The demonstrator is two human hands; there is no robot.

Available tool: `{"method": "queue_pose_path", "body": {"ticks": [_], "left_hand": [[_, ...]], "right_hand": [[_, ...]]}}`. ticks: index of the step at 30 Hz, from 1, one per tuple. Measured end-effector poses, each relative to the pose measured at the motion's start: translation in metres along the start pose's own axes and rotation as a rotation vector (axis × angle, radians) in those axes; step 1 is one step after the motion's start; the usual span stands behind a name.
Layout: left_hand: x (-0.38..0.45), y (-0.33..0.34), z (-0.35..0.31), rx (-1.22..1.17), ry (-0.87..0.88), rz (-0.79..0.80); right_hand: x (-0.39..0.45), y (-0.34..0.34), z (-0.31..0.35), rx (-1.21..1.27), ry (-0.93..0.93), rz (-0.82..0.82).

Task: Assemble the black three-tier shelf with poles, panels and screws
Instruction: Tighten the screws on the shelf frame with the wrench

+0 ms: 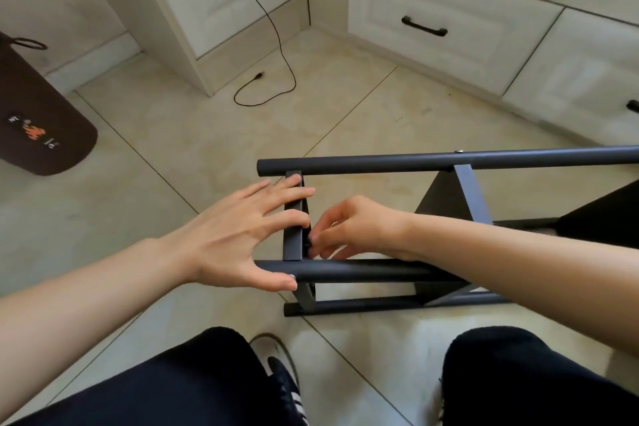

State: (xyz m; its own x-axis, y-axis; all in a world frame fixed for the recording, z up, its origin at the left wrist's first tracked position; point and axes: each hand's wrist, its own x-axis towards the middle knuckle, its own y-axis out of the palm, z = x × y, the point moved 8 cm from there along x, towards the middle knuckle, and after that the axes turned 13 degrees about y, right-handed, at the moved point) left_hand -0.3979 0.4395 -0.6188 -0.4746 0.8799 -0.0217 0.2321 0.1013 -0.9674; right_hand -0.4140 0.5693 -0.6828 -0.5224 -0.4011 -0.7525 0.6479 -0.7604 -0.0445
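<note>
Pale tiled floor [207, 135] carries everything, with the person's dark-trousered knees [193, 380] nearest the camera. Just past them the shelf [380, 270] lies on its side, its left end about mid-floor and the rest running off toward the right edge.

Nearest is the low pole [363, 306] resting on the tiles, then the middle pole [345, 270], and farthest the top pole [449, 161]. An end panel [293, 232] stands between the middle and top poles at the left end.

Spread wide, the left hand [238, 235] braces this end: its fingers lie across the panel's edge and its thumb rests on the middle pole. Pinched narrow, the right hand [349, 228] has its fingertips [316, 240] against the panel's inner face, holding something small and dark, probably a screw, though it is too small to be sure.

The step looks like starting a fastener by hand near that joint. If the left hand slackens, the panel could slip out of line with the pole hole and the thread could cross. A fumbled pinch would drop the piece onto the tiles under the frame.

Farther off, a black cable [276, 45] trails toward the cabinets [432, 28], and a brown bag [38, 114] lies at the left edge.
</note>
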Motion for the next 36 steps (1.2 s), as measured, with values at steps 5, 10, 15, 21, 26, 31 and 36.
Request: {"method": "queue_pose_path", "body": {"ticks": [5, 10, 15, 21, 26, 31, 36], "left_hand": [[-0.004, 0.004, -0.006, -0.082, 0.02, -0.057], [-0.008, 0.01, -0.012, -0.125, 0.029, -0.078], [-0.007, 0.013, -0.012, -0.151, 0.037, -0.094], [-0.008, 0.015, -0.012, -0.152, 0.048, -0.107], [-0.01, 0.017, -0.01, -0.142, 0.046, -0.111], [-0.011, 0.018, -0.01, -0.148, 0.058, -0.112], [-0.013, 0.018, -0.011, -0.136, 0.063, -0.116]], "right_hand": [[0.011, 0.013, -0.007, 0.136, 0.056, 0.16], [0.016, 0.028, -0.019, 0.199, 0.11, 0.304], [0.017, 0.035, -0.019, 0.296, 0.138, 0.428], [0.019, 0.042, -0.012, 0.279, 0.123, 0.467], [0.014, 0.042, -0.013, 0.251, 0.103, 0.483], [0.016, 0.046, -0.017, 0.222, 0.101, 0.482], [0.02, 0.053, -0.02, 0.186, 0.103, 0.495]]}}
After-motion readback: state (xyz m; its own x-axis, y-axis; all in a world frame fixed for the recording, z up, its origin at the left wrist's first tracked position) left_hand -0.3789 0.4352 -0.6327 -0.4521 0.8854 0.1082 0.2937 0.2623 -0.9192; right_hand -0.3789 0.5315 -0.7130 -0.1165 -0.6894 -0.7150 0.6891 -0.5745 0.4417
